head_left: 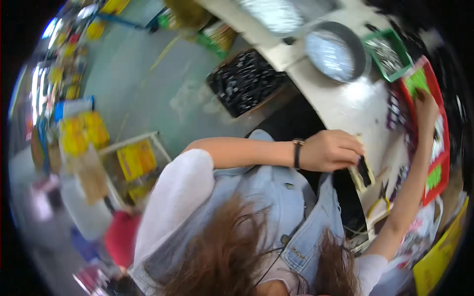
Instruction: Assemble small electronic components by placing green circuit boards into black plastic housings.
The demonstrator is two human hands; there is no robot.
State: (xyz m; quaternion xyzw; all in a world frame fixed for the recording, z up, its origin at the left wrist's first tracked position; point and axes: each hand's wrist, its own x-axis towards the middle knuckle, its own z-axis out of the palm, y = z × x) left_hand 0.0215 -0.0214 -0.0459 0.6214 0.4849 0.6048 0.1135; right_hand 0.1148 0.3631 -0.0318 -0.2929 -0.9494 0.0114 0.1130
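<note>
- One hand, the left hand [328,150], is nearer to the black piece [364,170]; its fingertips meet the upper end of that piece.
- The black piece sits in a narrow cream holder [366,185] at the near edge of the white desk [321,93], and extends from the left fingers down the view and slightly to the right.
- Its long axis runs almost up and down in the view, with the lower end leaning right, so it crosses the line of the left forearm, which comes in nearly level from the left.
- The left fingers are bent and drawn together; whether they are clamped on the piece I cannot tell.
- The right hand [426,107] is well apart, farther right and higher in the view, its fingers among lime-green pieces [418,80] in the upper part of a red tray [444,160]. Whether those fingers are pinched on one, I cannot tell.
- Between the two hands, small dark purple parts [393,111] lie on the desk; a yellow-handled tool [378,204] lies just below the holder.
</note>
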